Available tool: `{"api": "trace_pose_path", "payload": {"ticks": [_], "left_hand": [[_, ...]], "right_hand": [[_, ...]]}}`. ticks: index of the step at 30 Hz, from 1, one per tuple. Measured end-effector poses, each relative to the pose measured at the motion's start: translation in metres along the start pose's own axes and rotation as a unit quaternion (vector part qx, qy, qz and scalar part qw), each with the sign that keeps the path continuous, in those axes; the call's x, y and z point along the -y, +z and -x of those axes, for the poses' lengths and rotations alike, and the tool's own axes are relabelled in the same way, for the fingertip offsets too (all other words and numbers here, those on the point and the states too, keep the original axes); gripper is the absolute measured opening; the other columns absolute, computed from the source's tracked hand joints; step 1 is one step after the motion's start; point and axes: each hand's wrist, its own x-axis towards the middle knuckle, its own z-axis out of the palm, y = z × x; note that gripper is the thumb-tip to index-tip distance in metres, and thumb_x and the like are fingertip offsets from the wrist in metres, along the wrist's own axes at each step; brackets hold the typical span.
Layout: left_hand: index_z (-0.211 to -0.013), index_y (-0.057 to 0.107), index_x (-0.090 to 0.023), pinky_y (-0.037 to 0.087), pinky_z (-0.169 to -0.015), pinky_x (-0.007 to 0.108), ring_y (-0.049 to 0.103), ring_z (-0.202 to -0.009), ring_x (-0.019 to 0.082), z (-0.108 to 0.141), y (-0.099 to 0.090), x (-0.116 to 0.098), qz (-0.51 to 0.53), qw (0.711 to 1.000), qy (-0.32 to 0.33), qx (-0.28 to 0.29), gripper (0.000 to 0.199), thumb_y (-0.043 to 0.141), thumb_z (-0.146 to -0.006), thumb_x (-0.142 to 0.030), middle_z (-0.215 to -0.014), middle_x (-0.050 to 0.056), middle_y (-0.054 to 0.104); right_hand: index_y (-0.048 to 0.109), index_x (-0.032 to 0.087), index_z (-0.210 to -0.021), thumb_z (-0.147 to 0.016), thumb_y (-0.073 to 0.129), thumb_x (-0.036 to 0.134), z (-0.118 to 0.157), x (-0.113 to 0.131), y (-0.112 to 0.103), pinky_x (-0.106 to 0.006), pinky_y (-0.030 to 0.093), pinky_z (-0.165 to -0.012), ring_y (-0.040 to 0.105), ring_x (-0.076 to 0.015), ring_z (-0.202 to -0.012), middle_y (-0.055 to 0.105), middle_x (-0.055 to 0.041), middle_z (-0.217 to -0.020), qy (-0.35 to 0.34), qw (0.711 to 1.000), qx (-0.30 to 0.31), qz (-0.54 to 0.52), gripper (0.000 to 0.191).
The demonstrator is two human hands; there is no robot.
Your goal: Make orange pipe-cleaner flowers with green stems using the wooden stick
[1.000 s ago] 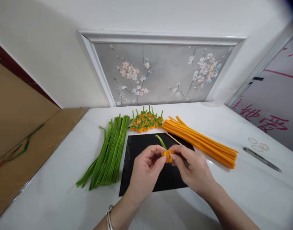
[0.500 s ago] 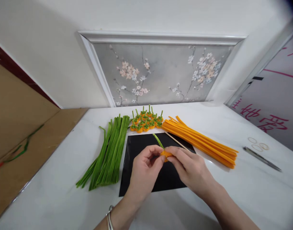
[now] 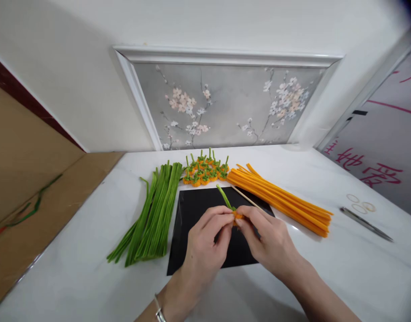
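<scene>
Between my two hands is a small orange pipe-cleaner persimmon [image 3: 237, 216] with a green stem sticking up and to the left. My left hand [image 3: 210, 237] pinches its left side between thumb and fingers. On the other side, my right hand [image 3: 269, 232] grips it the same way, fingertips close to the left ones. The fingers hide part of the orange piece. Both hands are above a black mat [image 3: 202, 203]. Behind the mat stands a cluster of similar orange pieces [image 3: 205, 170] with green tops and upright stems.
Left of the mat lies a bundle of green pipe cleaners [image 3: 155, 214]. Orange pipe cleaners [image 3: 282, 199] lie to the right, beside a thin wooden stick [image 3: 247, 197]. Farther right are tweezers [image 3: 366, 223] and several clear rings [image 3: 359, 208]. A cardboard piece [image 3: 57, 201] borders the left side.
The orange piece has shifted slightly right and its stem has moved with it. My left hand has turned, its fingers now reaching across to the piece's left side.
</scene>
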Motion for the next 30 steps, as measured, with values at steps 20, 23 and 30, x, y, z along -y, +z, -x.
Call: {"api": "trace_pose_path", "payload": {"ticks": [20, 23, 30], "left_hand": [[-0.093, 0.071, -0.02, 0.055, -0.08, 0.023, 0.065, -0.088, 0.014, -0.011, -0.001, -0.007, 0.374, 0.833, -0.402, -0.066, 0.02, 0.075, -0.074, -0.022, -0.092, 0.002, 0.069], [-0.095, 0.071, -0.02, 0.055, -0.085, 0.025, 0.065, -0.094, 0.014, -0.013, -0.002, -0.01, 0.412, 0.809, -0.416, -0.055, 0.022, 0.076, -0.074, -0.024, -0.097, 0.002, 0.069], [-0.105, 0.069, -0.022, 0.06, -0.07, 0.025, 0.064, -0.088, 0.016, -0.013, -0.007, -0.007, 0.347, 0.846, -0.404, 0.011, 0.027, 0.07, -0.081, -0.034, -0.101, 0.005, 0.066]], "right_hand": [[0.057, 0.018, -0.115, -0.084, 0.061, 0.021, -0.003, 0.0, -0.002, -0.025, 0.059, -0.061, 0.068, -0.0143, -0.068, 0.07, -0.0068, -0.094, 0.168, 0.975, 0.012, -0.144, 0.031], [0.062, 0.018, -0.107, -0.086, 0.06, 0.022, -0.004, 0.0, -0.003, -0.024, 0.057, -0.057, 0.067, -0.015, -0.067, 0.07, -0.0058, -0.086, 0.173, 0.974, 0.014, -0.143, 0.022], [0.066, 0.019, -0.103, -0.086, 0.059, 0.016, -0.006, 0.001, -0.005, -0.024, 0.054, -0.06, 0.063, -0.0134, -0.063, 0.067, -0.0018, -0.077, 0.128, 0.988, 0.023, -0.078, 0.018]]}}
